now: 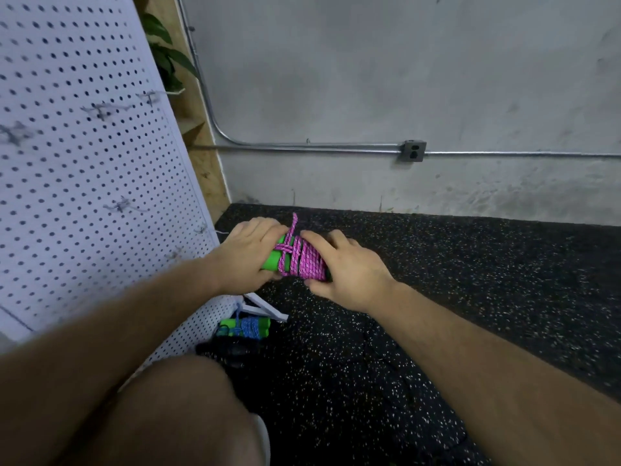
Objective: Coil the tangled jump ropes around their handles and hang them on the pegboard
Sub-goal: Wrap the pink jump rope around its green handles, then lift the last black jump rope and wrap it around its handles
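Note:
A pink jump rope [304,260] is coiled around its green handles [273,260] and held in the air above the floor. My left hand [248,252] grips the left end of the green handles. On the right end my right hand [346,269] holds the pink coils, its fingers over the top. A short loop of pink rope sticks up between the two hands. A blue jump rope [247,327], wound around green handles, lies on the floor lower down. The white pegboard [84,169] with metal hooks [100,111] leans at the left.
Black speckled rubber flooring [453,297] covers the ground. A grey concrete wall with a metal conduit [302,148] and an outlet box [413,151] stands behind. A plant [164,52] and wooden boards sit behind the pegboard. My knee [174,412] is at the bottom, next to a dark object [232,353].

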`<state>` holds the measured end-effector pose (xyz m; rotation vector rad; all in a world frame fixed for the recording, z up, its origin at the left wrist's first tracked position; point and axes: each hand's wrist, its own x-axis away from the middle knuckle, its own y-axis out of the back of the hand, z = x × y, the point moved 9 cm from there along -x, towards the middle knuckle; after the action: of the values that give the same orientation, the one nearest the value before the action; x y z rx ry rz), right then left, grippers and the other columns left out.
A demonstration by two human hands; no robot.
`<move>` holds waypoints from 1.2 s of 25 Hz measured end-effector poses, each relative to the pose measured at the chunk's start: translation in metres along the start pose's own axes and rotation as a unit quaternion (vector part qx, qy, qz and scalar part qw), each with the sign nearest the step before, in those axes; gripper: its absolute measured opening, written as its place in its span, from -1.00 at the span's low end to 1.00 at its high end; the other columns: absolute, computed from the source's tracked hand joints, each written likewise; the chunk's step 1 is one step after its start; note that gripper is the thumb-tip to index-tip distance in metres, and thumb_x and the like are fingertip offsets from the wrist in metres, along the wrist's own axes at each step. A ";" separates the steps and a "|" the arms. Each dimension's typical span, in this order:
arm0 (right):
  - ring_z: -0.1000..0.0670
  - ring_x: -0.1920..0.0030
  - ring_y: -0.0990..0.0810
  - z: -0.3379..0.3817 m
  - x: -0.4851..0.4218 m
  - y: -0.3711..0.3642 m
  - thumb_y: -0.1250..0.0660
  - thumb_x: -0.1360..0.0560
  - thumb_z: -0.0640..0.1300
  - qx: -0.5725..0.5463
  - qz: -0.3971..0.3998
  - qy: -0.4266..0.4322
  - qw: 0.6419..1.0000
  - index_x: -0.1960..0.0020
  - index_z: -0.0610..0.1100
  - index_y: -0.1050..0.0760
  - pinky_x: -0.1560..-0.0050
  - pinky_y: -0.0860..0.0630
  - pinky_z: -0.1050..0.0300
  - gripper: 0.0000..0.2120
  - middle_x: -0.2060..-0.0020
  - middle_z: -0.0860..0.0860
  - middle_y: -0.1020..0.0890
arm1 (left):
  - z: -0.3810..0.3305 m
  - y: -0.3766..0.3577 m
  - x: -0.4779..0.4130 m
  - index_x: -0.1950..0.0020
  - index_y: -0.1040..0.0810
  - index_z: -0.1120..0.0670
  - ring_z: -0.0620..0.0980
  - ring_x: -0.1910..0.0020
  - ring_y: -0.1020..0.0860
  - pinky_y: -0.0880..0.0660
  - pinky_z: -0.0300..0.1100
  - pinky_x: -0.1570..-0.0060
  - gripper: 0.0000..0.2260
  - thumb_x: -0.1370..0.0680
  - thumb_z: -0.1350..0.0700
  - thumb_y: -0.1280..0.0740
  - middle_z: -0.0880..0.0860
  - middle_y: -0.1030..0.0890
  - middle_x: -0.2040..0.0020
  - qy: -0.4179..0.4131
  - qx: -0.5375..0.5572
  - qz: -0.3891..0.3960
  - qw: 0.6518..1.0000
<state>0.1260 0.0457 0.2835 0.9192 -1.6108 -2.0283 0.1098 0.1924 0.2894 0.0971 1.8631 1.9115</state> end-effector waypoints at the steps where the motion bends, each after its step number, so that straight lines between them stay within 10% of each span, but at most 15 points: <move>1: -0.16 -0.18 -0.51 0.009 -0.007 -0.017 -0.30 -0.50 0.29 -0.005 0.017 0.002 1.000 -0.58 0.13 0.08 -0.08 -0.58 -0.12 -0.18 -0.30 -0.09 -0.41 | 0.013 -0.012 0.011 -0.51 -0.29 0.15 0.10 -0.42 -0.30 -0.19 0.06 -0.44 -0.25 -0.45 -0.10 -0.50 0.12 -0.37 -0.40 0.025 0.012 0.008 1.000; 7: -0.22 -0.14 -0.57 0.065 -0.043 -0.142 -0.27 -0.52 0.32 -0.008 0.123 0.038 0.992 -0.61 0.03 0.05 -0.03 -0.52 -0.06 -0.16 -0.34 -0.08 -0.46 | 0.086 -0.120 0.093 -0.44 -0.39 0.10 0.16 -0.29 -0.45 -0.37 0.11 -0.34 -0.32 -0.38 -0.04 -0.49 0.10 -0.49 -0.28 0.156 0.080 0.078 0.981; 20: -0.29 -0.38 -0.38 0.068 -0.080 -0.380 -0.21 -0.59 -0.22 -0.265 0.209 -0.145 0.930 -0.60 -0.08 -0.14 -0.41 -0.36 -0.06 -0.39 -0.46 -0.25 -0.25 | 0.164 -0.316 0.134 -0.60 -0.19 0.15 0.14 -0.59 -0.13 -0.09 0.05 -0.57 -0.29 -0.47 0.33 -0.35 0.13 -0.24 -0.57 0.286 0.205 0.210 0.912; 30: -0.23 -0.35 -0.42 0.022 -0.025 -0.369 -0.14 -0.62 -0.09 -0.254 0.214 -0.146 0.932 -0.60 -0.08 -0.14 -0.37 -0.39 -0.14 -0.44 -0.48 -0.13 -0.32 | 0.062 -0.332 0.088 -0.57 -0.27 0.16 0.11 -0.53 -0.29 -0.15 0.00 -0.51 -0.44 -0.58 0.10 -0.30 0.13 -0.33 -0.55 0.217 0.234 0.174 0.932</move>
<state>0.1638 0.1747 -0.0620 0.0721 -1.1750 -2.1559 0.1461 0.2727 -0.0482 0.1777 2.7410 1.7560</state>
